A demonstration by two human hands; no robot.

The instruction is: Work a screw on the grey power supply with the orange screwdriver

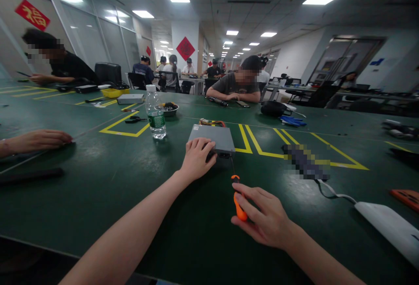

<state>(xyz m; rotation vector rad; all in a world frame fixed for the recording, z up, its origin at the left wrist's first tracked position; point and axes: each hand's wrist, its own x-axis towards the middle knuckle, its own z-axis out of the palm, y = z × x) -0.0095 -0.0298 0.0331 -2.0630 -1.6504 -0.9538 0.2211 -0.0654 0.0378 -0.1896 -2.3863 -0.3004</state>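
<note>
A grey metal computer power supply [222,138] lies flat on the green table, with a bundle of coloured wires [212,122] at its far side. My left hand [197,158] grips its near left part, fingers over the top and thumb at the near face. In my right hand [263,213] is a screwdriver [240,208] with an orange and black handle, held between thumb and fingers. Its thin shaft points away from me, up to the near right corner of the power supply. The exact spot where the tip meets the case is too small to make out.
A water bottle [155,117] stands left of the power supply, before a metal bowl [169,109] of small parts. Another person's hand [42,141] rests at the left. Rightward lie blue gloves [292,121], a blurred dark object [304,161] and a white power strip [388,226].
</note>
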